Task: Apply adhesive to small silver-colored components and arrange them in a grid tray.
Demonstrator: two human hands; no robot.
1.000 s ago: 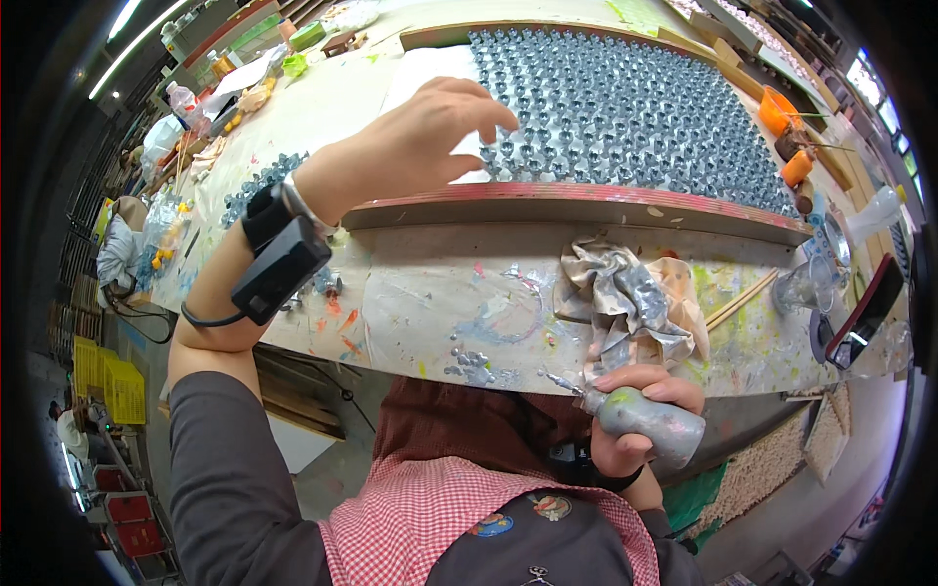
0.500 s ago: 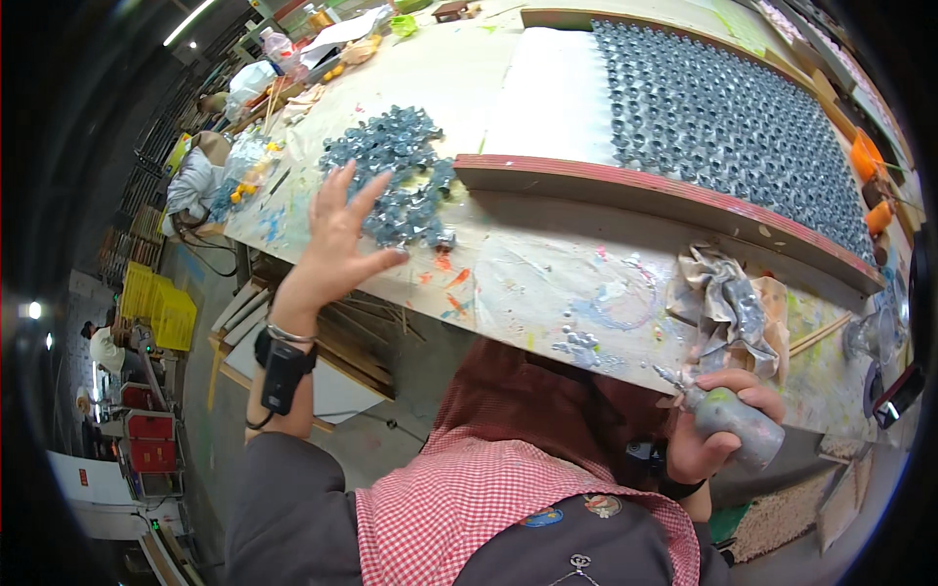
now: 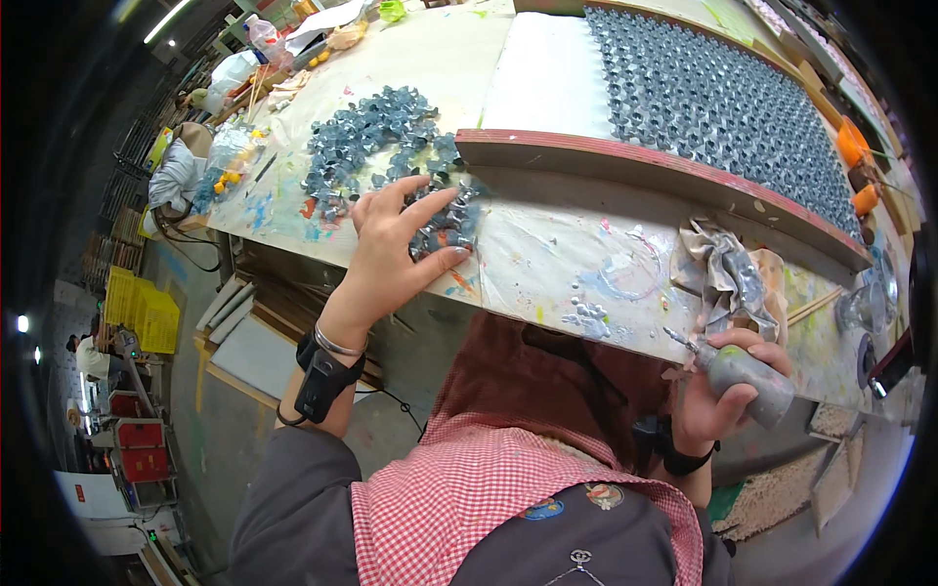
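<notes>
On the left of the table (image 3: 547, 230), holds the left hand (image 3: 389, 242), spread wide, over the near end of loose blue-grey pieces (image 3: 366, 127); at the near right, clasps a grey bottle (image 3: 750, 383) in the right hand (image 3: 703, 415), near a crumpled cloth (image 3: 721, 269).

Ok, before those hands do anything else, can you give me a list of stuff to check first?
1. Left hand at the loose blue-grey pieces: ok, thumb and fingers are spread over some of them.
2. Right hand around the grey bottle: ok, it is gripped.
3. Nozzle unclogged: cannot tell, its opening is too small to see.
4. Crumpled cloth nearby: ok, it lies on the table beyond the bottle.
5. Tabletop clean: not ok, paint smears show near its edge.
6. White sheet in view: ok, its bare part shows left of the rows of pieces.
</notes>
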